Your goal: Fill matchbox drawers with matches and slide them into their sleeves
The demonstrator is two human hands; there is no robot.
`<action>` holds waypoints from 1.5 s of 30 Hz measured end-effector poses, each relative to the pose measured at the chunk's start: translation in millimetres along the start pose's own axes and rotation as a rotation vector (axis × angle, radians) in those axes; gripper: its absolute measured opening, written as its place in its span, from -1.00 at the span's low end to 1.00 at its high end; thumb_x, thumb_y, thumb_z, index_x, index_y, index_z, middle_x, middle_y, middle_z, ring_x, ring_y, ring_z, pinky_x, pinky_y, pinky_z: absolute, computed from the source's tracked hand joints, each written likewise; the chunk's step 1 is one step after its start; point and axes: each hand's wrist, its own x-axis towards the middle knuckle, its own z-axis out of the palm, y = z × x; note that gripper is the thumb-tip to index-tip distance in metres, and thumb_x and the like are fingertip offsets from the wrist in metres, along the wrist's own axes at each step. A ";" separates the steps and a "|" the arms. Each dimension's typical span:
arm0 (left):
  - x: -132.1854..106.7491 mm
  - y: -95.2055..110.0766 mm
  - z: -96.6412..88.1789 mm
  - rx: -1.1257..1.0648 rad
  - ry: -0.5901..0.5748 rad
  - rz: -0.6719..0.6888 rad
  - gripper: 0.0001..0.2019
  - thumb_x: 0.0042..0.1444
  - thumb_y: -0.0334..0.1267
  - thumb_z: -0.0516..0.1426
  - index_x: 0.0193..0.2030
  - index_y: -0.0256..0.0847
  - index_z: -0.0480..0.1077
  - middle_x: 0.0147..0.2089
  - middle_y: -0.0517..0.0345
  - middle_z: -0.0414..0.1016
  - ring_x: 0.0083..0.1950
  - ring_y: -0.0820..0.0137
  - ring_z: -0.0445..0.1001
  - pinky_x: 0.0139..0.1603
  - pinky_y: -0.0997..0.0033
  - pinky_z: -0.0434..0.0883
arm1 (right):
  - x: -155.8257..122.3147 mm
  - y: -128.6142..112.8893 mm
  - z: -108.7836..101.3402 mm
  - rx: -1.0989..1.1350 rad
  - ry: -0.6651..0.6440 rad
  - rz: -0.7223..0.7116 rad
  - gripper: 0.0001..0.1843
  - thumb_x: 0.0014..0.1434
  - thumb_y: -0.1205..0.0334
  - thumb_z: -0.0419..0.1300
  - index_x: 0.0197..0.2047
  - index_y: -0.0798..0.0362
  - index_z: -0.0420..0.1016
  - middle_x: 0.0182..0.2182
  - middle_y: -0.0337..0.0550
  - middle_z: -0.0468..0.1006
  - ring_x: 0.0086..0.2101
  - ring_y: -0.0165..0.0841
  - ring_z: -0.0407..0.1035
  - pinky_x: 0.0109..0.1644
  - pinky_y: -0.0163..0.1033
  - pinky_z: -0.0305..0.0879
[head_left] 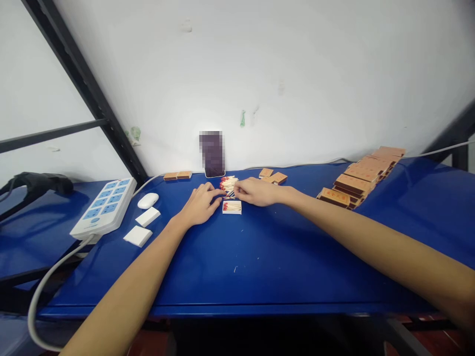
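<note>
A loose pile of red-headed matches (pixel 229 184) lies on the blue table. Just in front of it sits a small white matchbox tray (pixel 232 213), partly filled with matches whose red heads point left. My left hand (pixel 202 202) rests at the left of the pile, thumb and index finger apart, their tips close to the match heads. From the right, my right hand (pixel 258 191) reaches the plain ends of the matches with its fingers pinched together. The exact matches between those fingertips are partly hidden.
Closed matchboxes lie behind my right hand (pixel 278 178) and at the back left (pixel 177 175). Many more matchboxes (pixel 358 178) are stacked at right. A phone (pixel 214 155) leans on the wall. At left are a power strip (pixel 107 205), a white case (pixel 148 200) and two white trays (pixel 138 236).
</note>
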 end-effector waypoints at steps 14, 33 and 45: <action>6.1 3.8 1.6 -0.092 -0.042 -0.134 -0.82 0.27 -0.20 -0.02 -0.20 -0.12 0.38 -0.20 0.08 0.33 -0.09 0.20 0.33 -0.07 0.15 0.26 | -8.4 -20.7 -21.6 0.098 -0.166 -0.003 -0.85 0.13 0.27 0.07 -0.45 0.07 0.38 -0.52 -0.25 0.42 -0.51 -0.45 0.20 -0.40 -0.29 0.02; -4.5 18.1 -15.7 -0.410 0.018 0.029 -0.85 0.19 -0.21 0.08 -0.31 -0.21 0.42 -0.26 0.15 0.33 -0.27 0.41 0.32 -0.20 0.37 0.31 | 2.6 18.0 2.3 0.147 0.021 -0.051 -0.69 0.23 0.34 0.05 -0.01 0.04 0.50 -0.14 -0.09 0.58 -0.24 -0.30 0.43 -0.17 -0.24 0.24; 1.8 11.4 -0.7 -0.251 0.066 -0.024 -0.83 0.25 -0.29 -0.03 -0.14 -0.16 0.37 -0.38 0.21 0.40 -0.30 0.35 0.34 -0.19 0.32 0.27 | 6.8 9.7 13.2 0.157 0.138 -0.217 -0.71 0.29 0.34 0.03 -0.03 0.06 0.53 -0.17 -0.06 0.56 -0.19 -0.29 0.39 -0.09 -0.21 0.22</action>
